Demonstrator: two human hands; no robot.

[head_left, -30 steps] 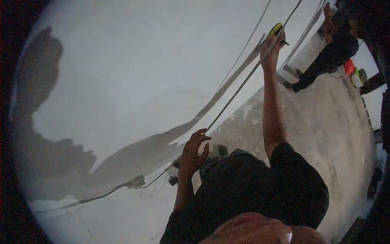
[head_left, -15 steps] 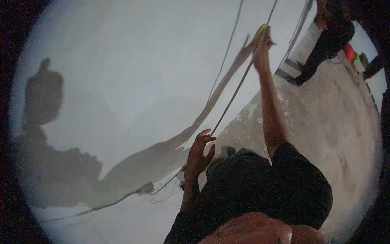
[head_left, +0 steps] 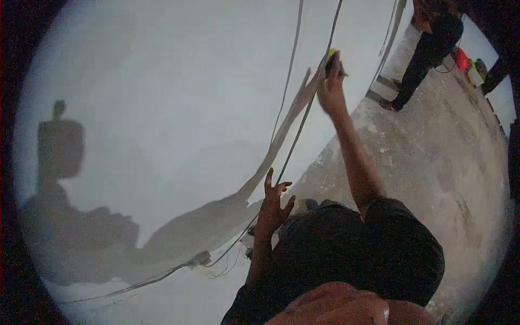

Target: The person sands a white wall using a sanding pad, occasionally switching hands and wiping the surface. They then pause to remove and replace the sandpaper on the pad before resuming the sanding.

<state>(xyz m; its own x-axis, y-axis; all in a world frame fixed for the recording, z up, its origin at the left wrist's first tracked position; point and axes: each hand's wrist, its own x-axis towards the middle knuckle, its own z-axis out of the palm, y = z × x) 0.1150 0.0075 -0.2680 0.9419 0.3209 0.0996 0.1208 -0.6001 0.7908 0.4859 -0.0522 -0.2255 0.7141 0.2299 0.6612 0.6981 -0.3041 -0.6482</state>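
Near, 6 o'clock: left hand, grip wide, fingers spread by the cord; contact unclear. Box on wall at 7. Cord runs up toward 1, past right hand, whose grip is narrow on a yellow-and-black tool, between 1 and 2. Far, 2 o'clock: a person.

Handling (judged): cord light, flexible, little slip; take between thumb and finger. Tool light, stiff; hold by dark body.

Count: cord 1, tool 1, box 1, other person 1.
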